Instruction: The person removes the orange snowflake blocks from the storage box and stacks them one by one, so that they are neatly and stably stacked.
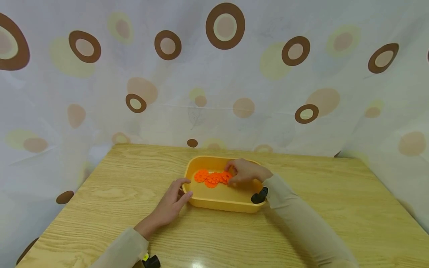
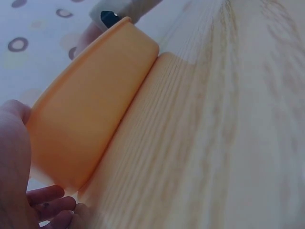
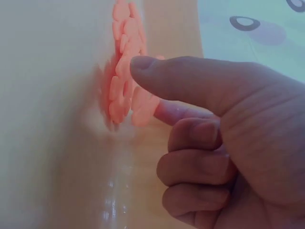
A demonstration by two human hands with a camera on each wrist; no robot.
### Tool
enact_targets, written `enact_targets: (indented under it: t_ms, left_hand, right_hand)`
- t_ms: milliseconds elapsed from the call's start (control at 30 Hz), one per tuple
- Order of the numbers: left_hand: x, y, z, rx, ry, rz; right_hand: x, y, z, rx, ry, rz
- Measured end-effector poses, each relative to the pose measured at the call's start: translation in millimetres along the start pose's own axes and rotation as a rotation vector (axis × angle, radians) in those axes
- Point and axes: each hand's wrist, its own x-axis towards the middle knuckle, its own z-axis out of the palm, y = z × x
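Observation:
A yellow plastic tub [image 1: 221, 204] stands on the wooden table. Inside, towards its back, several thin orange flower-shaped plastic discs [image 1: 201, 175] lie in an overlapping row. My right hand [image 1: 246, 170] reaches over the right end of the tub. In the right wrist view its thumb and index finger pinch the near end of the orange discs [image 3: 125, 62], while the other fingers curl into the palm. My left hand [image 1: 172, 201] holds the tub's left end by the rim, and in the left wrist view several fingertips [image 2: 52, 193] bend below the tub's wall [image 2: 90, 109].
The wood-grain table [image 1: 134, 178] spreads around the tub on every side. Behind it hangs a pale cloth [image 1: 201, 74] printed with brown rings and spots. Black wrist cameras sit at both cuffs, the right one [image 1: 259, 195] over the tub's right front corner.

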Motion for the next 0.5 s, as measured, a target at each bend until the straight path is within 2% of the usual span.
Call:
enact_targets:
  t_ms: [233,500]
  left_hand:
    - [-0.6,2.7,-2.2,0.000,0.008,-0.022]
    - [-1.2,6.4,0.3,-0.030,0.002,-0.006]
  right_hand:
    - [1.9,1.9,-4.0,0.036,0.045,-0.058]
    - [-2.1,3.7,-7.6,0.094,0.031,-0.108]
